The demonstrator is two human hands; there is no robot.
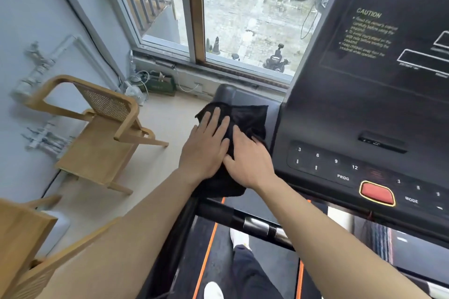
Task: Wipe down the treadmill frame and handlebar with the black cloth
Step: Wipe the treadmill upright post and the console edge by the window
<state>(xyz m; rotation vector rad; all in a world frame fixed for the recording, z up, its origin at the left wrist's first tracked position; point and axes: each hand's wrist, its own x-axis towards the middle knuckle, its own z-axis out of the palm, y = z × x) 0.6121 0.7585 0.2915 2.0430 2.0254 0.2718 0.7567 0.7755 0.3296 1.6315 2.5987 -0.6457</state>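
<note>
Both hands flat on the black cloth point(243, 119), draped over the treadmill frame point(226, 94) left of the console point(364, 109). Left hand point(206, 145), right hand point(247, 162): fingers straight, spread, pressing. Keep firm, even pressure, long overlapping strokes toward the handlebar point(243, 221).

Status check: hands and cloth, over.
Left hand and right hand pressing black cloth. Cloth draped over treadmill frame beside console. Nothing blocking.
</note>
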